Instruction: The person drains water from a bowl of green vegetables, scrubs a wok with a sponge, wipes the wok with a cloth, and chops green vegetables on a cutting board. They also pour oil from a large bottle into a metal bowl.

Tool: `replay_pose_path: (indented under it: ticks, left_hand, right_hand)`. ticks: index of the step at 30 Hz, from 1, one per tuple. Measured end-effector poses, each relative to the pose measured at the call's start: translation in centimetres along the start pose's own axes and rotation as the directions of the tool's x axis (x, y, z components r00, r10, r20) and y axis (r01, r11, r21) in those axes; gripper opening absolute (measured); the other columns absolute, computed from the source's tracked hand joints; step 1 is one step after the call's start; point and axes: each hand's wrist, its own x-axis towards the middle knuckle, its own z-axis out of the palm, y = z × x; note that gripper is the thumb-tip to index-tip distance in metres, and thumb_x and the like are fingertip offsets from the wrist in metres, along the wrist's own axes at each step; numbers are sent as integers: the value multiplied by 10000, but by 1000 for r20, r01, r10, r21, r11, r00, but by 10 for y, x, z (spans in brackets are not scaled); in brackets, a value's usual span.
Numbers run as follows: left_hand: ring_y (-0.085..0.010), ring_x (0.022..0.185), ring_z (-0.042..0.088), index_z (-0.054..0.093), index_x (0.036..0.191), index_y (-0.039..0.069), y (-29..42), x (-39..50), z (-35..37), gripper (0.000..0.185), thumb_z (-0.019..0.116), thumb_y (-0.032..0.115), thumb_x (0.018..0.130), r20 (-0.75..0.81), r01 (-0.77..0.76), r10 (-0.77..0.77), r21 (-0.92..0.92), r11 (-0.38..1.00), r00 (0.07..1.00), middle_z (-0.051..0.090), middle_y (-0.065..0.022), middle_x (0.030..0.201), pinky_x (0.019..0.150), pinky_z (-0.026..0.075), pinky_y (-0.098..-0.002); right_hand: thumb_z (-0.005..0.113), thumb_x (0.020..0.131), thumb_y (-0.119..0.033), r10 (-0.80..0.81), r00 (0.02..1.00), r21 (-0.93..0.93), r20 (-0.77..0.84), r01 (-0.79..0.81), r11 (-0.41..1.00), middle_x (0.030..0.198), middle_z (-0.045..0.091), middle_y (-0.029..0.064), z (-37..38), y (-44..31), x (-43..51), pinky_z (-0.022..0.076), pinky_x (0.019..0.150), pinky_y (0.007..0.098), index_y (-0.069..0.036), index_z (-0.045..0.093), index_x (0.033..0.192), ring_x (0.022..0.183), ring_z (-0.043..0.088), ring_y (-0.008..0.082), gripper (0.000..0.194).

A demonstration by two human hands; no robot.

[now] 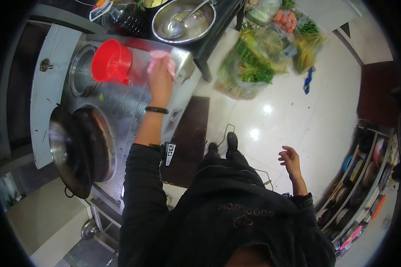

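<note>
My left hand presses a pink cloth onto the right end of a stainless steel stove top; hand and cloth are slightly blurred. Just left of the cloth stands a red plastic ladle, its short handle pointing towards me. It is beside a round stove opening with a metal ring. My right hand hangs over the floor at my side, fingers loosely bent and apart, with nothing in it.
A large wok leans tilted at the near burner. Behind the stove, a metal basin holds a ladle and liquid, near a big bottle. Bagged vegetables lie on the tiled floor. A loaded shelf rack stands at right.
</note>
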Motion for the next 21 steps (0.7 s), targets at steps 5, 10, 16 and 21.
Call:
replay_pose_path:
  ticks: [5,10,16,21]
  left_hand:
    - [-398,1162,488,510,1256,0,9,-46,5,408,455,19,852,-438,-60,100,105,993,893,537,-216,1223,1013,361,-465]
    - [-311,941,614,497,1275,4,10,-194,58,430,539,42,849,255,134,-96,-134,982,962,643,-149,1026,858,466,-412]
    - [-198,423,586,553,1141,-34,-112,-239,144,456,426,370,970,610,730,-662,190,656,435,640,-126,667,384,471,-299]
    - [-315,449,577,498,1061,-51,-170,-231,193,565,397,496,960,467,988,-881,-83,-127,-74,606,-214,762,333,453,-420]
  right_hand:
    - [578,887,-153,-3,1000,15,-14,3,1000,914,632,77,25,25,-14,506,595,266,-20,539,1218,746,630,153,359]
    - [577,883,-144,131,991,44,-15,-130,991,906,635,78,53,61,-40,503,599,256,-16,555,1197,736,629,154,340]
    - [574,896,-125,222,973,43,64,-225,973,902,646,56,81,112,-72,490,607,241,-16,562,1182,741,626,127,306]
    - [573,894,-115,316,949,62,18,-317,946,904,653,51,85,141,-98,480,620,233,-21,583,1162,750,619,119,284]
